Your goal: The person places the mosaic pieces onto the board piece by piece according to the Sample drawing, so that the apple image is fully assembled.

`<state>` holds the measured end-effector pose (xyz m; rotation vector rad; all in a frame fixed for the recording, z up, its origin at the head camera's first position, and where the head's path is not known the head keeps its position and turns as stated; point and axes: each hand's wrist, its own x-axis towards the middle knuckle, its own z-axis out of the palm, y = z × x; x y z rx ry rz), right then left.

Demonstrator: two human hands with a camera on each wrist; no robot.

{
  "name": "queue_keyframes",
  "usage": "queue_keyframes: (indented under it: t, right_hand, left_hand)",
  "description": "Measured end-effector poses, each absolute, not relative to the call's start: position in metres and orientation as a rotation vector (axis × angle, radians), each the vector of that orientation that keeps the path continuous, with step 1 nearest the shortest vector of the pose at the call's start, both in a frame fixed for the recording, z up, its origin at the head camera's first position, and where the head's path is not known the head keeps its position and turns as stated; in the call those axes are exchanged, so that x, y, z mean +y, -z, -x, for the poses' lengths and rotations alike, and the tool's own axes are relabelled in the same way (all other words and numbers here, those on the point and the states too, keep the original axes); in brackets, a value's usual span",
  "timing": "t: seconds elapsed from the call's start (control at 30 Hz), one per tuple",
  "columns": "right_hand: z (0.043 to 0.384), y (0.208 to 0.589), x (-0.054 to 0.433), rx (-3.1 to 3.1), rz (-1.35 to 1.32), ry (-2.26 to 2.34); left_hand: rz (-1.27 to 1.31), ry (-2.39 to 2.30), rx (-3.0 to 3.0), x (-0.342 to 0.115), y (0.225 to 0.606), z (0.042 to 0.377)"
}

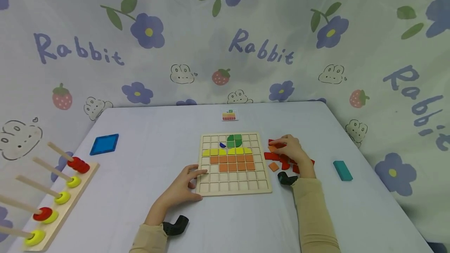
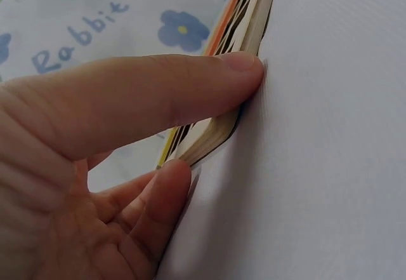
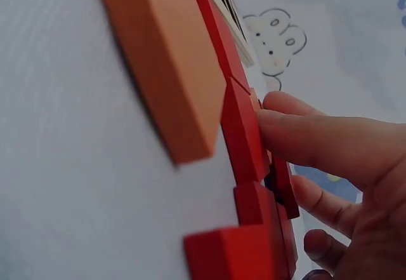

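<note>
A wooden grid board lies flat in the middle of the table, with rows of orange tiles, a yellow row, green leaf-shaped pieces and a small blue piece on it. My left hand holds its near left corner, thumb along the front edge and fingers at the left side; the left wrist view shows the thumb against the rim. Right of the board, my right hand pinches an orange block between thumb and index finger, among several red blocks. One loose orange block lies nearer.
At the back stands or lies a small picture card with a similar coloured pattern. A wooden peg stand with red and yellow rings is at far left, a blue tray-like piece behind it. A teal block lies far right.
</note>
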<state>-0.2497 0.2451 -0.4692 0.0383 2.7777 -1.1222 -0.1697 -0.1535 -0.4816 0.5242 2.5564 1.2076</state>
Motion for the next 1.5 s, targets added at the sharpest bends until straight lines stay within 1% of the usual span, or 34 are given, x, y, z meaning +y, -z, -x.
queue_keyframes:
  t: [0.4, 0.53, 0.63, 0.83, 0.97, 1.17, 1.33, 1.5]
  right_hand:
    - [0.249, 0.467, 0.244, 2.811, 0.054, 1.101]
    - [0.249, 0.468, 0.243, 2.796, 0.094, 1.197]
    - [0.248, 0.468, 0.241, 2.71, 0.071, 1.306]
    - [0.246, 0.456, 0.231, 2.584, 0.058, 1.463]
    - [0.247, 0.443, 0.21, 2.465, 0.088, 1.629]
    - [0.239, 0.427, 0.151, 2.317, 0.103, 1.659]
    - [0.235, 0.435, 0.107, 2.278, 0.192, 1.596]
    - [0.232, 0.445, 0.077, 2.368, 0.244, 1.465]
  left_hand:
    - [-0.513, -1.208, 2.551, -0.153, 0.48, 0.169]
    - [-0.504, -1.204, 2.545, -0.153, 0.479, 0.168]
    - [-0.494, -1.209, 2.536, -0.154, 0.479, 0.167]
    - [-0.492, -1.205, 2.542, -0.153, 0.479, 0.168]
    - [-0.486, -1.193, 2.548, -0.152, 0.478, 0.169]
    - [-0.488, -1.194, 2.54, -0.153, 0.477, 0.169]
    - [-0.503, -1.204, 2.527, -0.155, 0.478, 0.171]
    - [-0.55, -1.209, 2.515, -0.156, 0.479, 0.172]
